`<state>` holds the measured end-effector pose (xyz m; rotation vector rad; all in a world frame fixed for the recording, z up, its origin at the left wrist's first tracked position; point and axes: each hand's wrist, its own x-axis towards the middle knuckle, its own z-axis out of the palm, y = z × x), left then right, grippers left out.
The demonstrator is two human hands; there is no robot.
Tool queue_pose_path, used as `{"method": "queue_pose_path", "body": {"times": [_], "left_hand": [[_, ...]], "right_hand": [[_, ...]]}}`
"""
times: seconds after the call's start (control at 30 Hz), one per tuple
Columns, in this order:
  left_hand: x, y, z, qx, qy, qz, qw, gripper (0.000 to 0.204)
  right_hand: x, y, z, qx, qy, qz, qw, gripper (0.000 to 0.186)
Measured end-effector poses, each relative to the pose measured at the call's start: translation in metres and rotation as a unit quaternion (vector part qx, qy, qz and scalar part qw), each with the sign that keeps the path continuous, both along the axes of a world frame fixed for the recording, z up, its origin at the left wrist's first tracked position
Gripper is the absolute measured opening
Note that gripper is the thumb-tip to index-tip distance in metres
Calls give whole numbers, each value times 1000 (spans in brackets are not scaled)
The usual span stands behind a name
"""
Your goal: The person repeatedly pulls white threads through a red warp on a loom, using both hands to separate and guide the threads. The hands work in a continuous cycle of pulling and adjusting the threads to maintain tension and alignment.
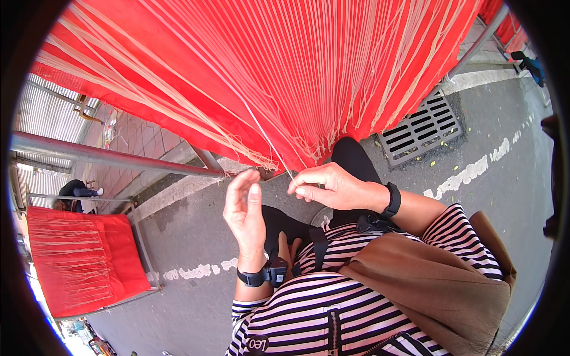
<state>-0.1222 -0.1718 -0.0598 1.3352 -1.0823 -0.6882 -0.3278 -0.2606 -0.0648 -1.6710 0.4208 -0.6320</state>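
Note:
A large red cloth [196,89] with many pale threads [309,71] stretched across it fills the upper view. The threads end in frayed, knotted tips along its near edge. From this cloth a white thread [267,135] runs down to my right hand [333,187], whose thumb and fingers are closed on its end. My left hand [244,207] is raised to the left of it, palm turned inward, fingers slightly bent and apart from the thumb. I see nothing held in the left hand. A black band sits on each wrist.
A metal pole [113,154] juts in from the left below the cloth. At the far left stands another framed red cloth [89,261] with threads, near a seated person [77,191]. On the right, a drain grate [420,130] lies in the asphalt beside a white painted line [469,172].

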Motion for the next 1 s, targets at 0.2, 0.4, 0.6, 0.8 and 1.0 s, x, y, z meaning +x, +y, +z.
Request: {"method": "queue_pose_path", "body": {"times": [0.2, 0.4, 0.6, 0.8, 1.0], "left_hand": [[-32, -5, 18, 61, 78, -154, 983, 24], [-27, -7, 26, -8, 136, -166, 977, 27], [-13, 8, 38, -22, 194, -146, 970, 28], [-3, 18, 49, -68, 228, -183, 954, 28], [4, 30, 66, -109, 232, -179, 950, 32]], "right_hand": [[10, 9, -9, -24, -24, 24, 999, 16], [6, 4, -22, -21, 19, 44, 999, 23], [10, 1, -45, -31, 1, 55, 998, 28], [5, -23, -73, 26, 25, 33, 999, 42], [4, -38, -87, 63, 143, -65, 986, 44]]}}
